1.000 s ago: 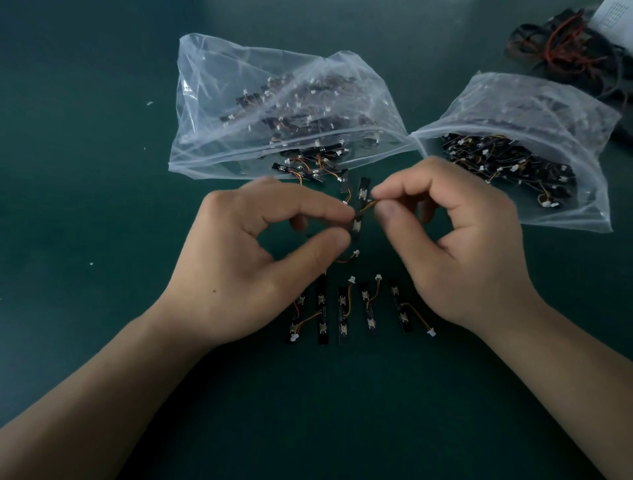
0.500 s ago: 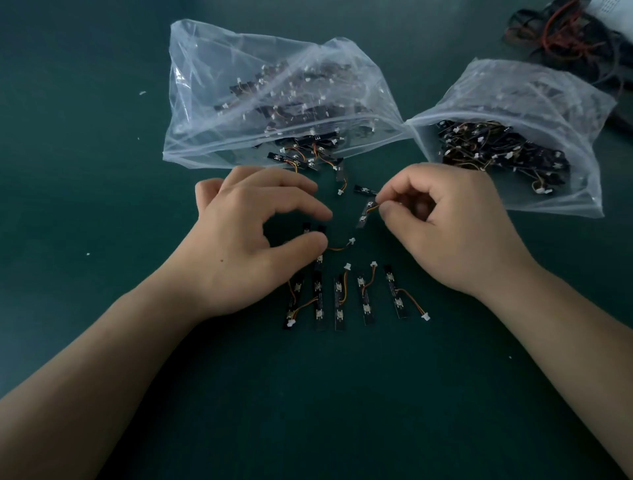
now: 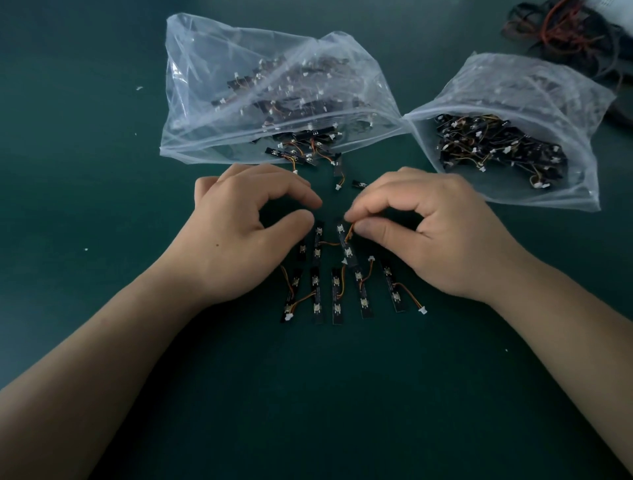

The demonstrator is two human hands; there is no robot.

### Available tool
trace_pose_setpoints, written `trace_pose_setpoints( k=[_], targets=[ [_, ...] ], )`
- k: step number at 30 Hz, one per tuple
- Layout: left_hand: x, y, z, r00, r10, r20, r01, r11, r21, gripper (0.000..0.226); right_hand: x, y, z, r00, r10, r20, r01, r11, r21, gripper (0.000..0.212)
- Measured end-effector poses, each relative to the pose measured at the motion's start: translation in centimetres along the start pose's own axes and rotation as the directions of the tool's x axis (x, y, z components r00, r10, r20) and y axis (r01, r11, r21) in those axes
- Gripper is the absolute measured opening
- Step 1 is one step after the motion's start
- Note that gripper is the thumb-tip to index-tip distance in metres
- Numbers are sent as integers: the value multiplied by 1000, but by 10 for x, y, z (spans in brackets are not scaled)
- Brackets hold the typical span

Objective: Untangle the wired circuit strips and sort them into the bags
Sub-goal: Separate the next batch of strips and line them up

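matte green table (image 3: 102,205), crinkled clear bags (image 3: 274,96)

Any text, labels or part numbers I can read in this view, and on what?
None legible.
Circuit strips on the table: faint print along the boards, too small to read.
White sheet at the top right corner: cut off by the frame, marks blurred.
Both plastic bags: no label visible.

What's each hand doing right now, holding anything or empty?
Left hand: open, thumb and forefinger apart, holding nothing.
Right hand: closed, pinching the orange wire of a circuit strip that lies on the table.
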State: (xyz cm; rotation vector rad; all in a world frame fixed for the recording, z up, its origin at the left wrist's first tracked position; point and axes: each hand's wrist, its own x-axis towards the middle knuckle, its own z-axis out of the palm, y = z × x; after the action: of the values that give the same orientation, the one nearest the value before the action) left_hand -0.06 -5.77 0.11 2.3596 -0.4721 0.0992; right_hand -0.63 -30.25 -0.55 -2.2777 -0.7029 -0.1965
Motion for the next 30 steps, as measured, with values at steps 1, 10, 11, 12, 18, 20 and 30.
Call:
trace_pose_setpoints(
  k=[1, 10, 11, 12, 18, 20, 30],
  targets=[
    [0, 0, 0, 1000, -1, 1, 1, 1000, -4, 21, 0, 1, 0, 1000, 5, -19, -5, 1000, 0, 10],
    [0, 0, 0, 1000, 1, 9, -1, 1000, -8, 20, 1, 1, 2, 996, 65, -54, -65, 998, 6, 10],
    [0, 0, 0, 1000, 3, 14, -2, 1000, -8, 19, 1, 1, 2, 995, 72, -67, -72, 997, 5, 11],
    [0, 0, 0, 1000, 4, 19, -4, 1000, -9, 18, 1, 2, 2, 993, 83, -80, -83, 997, 7, 11],
    [0, 1, 0, 1000, -11, 16, 12, 999, -45, 18, 2, 1, 3, 996, 92, 2, -92, 996, -12, 11],
    [0, 1, 0, 1000, -11, 19, 12, 999, -41, 18, 2, 1, 4, 996, 83, 22, -82, 996, -30, 10],
    [1, 0, 0, 1000, -3, 17, 3, 999, -45, 18, 3, 2, 4, 997, 67, 25, -66, 996, -56, 8]
  ],
)
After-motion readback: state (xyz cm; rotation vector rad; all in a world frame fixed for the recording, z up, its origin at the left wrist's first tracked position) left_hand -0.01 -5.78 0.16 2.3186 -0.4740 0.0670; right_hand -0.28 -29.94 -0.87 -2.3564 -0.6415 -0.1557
